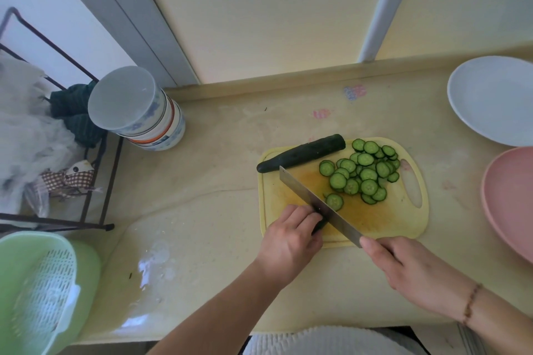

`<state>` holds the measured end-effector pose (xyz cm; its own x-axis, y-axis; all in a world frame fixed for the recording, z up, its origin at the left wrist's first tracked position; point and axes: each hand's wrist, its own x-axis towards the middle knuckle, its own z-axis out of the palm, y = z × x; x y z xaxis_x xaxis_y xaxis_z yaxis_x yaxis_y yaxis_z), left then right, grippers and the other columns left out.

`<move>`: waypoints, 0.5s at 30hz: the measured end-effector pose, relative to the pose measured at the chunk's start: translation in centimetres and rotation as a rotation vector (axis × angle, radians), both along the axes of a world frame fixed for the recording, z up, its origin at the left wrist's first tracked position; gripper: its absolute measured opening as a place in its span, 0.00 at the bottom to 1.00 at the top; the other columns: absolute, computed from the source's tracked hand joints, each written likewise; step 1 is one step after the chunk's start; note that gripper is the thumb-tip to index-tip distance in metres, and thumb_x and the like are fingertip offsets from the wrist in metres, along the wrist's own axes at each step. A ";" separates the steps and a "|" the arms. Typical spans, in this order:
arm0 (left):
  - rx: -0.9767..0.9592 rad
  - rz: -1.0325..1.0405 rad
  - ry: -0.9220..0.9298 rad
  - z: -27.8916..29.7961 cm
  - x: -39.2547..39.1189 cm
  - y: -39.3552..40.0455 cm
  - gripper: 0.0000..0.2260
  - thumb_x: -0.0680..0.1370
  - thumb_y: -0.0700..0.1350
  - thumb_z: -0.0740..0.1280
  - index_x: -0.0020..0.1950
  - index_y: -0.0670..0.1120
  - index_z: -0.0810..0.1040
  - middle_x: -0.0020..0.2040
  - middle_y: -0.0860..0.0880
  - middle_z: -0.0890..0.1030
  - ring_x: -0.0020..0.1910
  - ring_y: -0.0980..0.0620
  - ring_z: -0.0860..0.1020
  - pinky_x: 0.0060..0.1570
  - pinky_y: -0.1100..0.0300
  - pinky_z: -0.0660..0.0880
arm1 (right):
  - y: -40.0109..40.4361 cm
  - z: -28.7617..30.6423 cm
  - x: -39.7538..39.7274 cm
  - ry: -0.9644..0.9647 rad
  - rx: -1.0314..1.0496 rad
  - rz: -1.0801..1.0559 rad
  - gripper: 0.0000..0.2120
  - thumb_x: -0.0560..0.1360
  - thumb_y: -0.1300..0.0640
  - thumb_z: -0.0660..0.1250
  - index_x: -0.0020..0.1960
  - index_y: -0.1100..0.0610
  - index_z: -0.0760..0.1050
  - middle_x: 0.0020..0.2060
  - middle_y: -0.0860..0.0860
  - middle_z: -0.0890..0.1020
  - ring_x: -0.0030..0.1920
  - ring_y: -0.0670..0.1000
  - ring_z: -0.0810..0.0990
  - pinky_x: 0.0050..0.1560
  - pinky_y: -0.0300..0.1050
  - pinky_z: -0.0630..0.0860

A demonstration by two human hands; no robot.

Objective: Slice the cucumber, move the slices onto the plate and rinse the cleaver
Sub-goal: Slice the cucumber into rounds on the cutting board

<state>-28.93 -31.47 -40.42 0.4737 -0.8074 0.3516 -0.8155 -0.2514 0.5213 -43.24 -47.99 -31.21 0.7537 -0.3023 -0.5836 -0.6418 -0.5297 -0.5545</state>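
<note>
The desk (219, 170) carries a yellow cutting board (375, 219) just beyond both hands. A white plate (490, 101), still bare, sits well beyond the right hand (409, 271), which grips the cleaver (314, 204). Another whole cucumber (302, 153) waits beyond the left hand (291, 236), which pinches a last dark stub against the blade. A pile of slices (363, 173) is cut; plating and rinsing remain. No writing is readable.

Cleaver (317, 204): steel blade, edge down on board, slanting away from right hand (409, 271) at its handle. Cucumber stub (318, 226): dark, under left hand (291, 236), against blade. Slices (362, 171): heaped beyond blade. Second cucumber (301, 153): whole, farther off. Plate (490, 101): white, far right.
</note>
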 end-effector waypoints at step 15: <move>-0.007 0.003 -0.006 0.0 0.0 0.2 0.07 0.74 0.39 0.73 0.52 0.41 0.83 0.51 0.47 0.81 0.48 0.48 0.78 0.44 0.60 0.78 | -0.8 -1.3 0.6 -0.015 -0.030 -0.003 0.29 0.71 0.29 0.46 0.31 0.55 0.63 0.25 0.48 0.68 0.26 0.46 0.66 0.32 0.44 0.69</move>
<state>-28.91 -31.30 -40.46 0.4736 -0.8039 0.3599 -0.8181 -0.2502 0.5178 -42.67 -48.77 -32.50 0.7611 -0.3224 -0.5628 -0.6356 -0.5443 -0.5476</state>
